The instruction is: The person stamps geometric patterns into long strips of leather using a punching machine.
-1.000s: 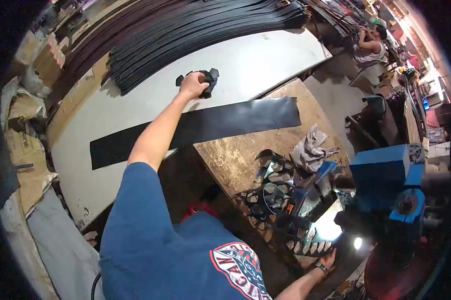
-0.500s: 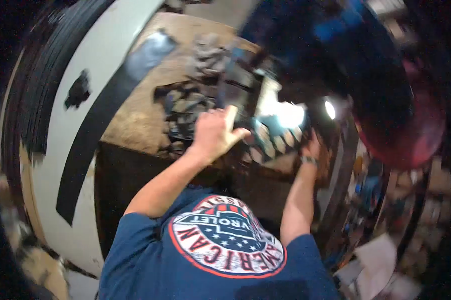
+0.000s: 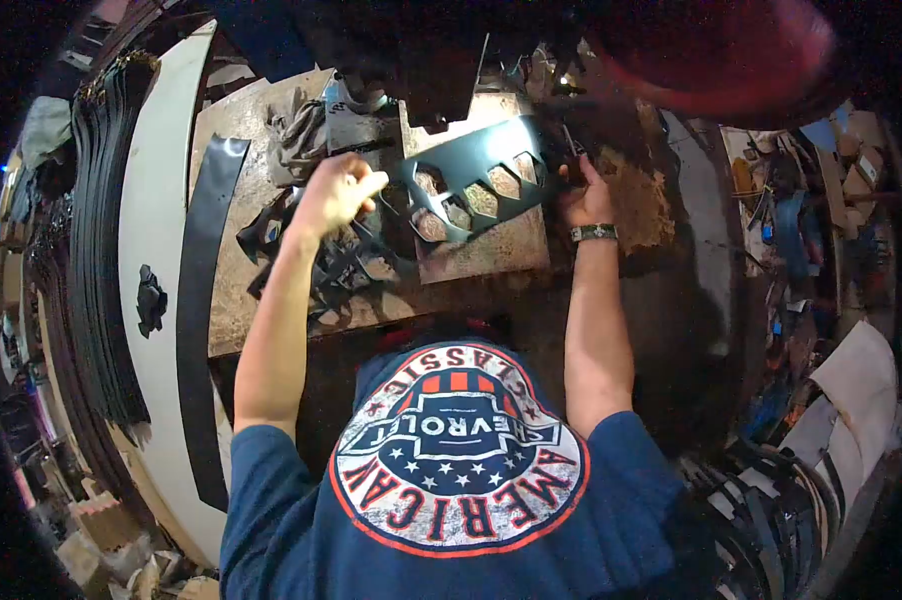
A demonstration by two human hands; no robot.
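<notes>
A dark strip of leather-like sheet [image 3: 491, 150] with a row of pointed cutouts is tilted over a pale board [image 3: 501, 255] under the lamp light. My left hand [image 3: 336, 195] is raised left of the strip, its fingers curled and thumb pointing right. What it holds, if anything, is hidden. My right hand [image 3: 586, 195] is closed near the strip's right end, in shadow. Whether its fingers grip the strip or a dark thing beside it, I cannot make out. Dark cut scraps [image 3: 346, 270] lie below my left hand.
A dark machine head [image 3: 436, 65] hangs above the board. A rounded red part [image 3: 711, 50] is at upper right. A grey crumpled cloth [image 3: 296, 130] and a long black strip [image 3: 199, 330] lie to the left. Many black straps [image 3: 106, 250] hang at far left.
The view has shifted and become sharper. My left hand has gone from an extended thumb and finger to curled fingers. The strip with cutouts now shows more fully, tilted over the board.
</notes>
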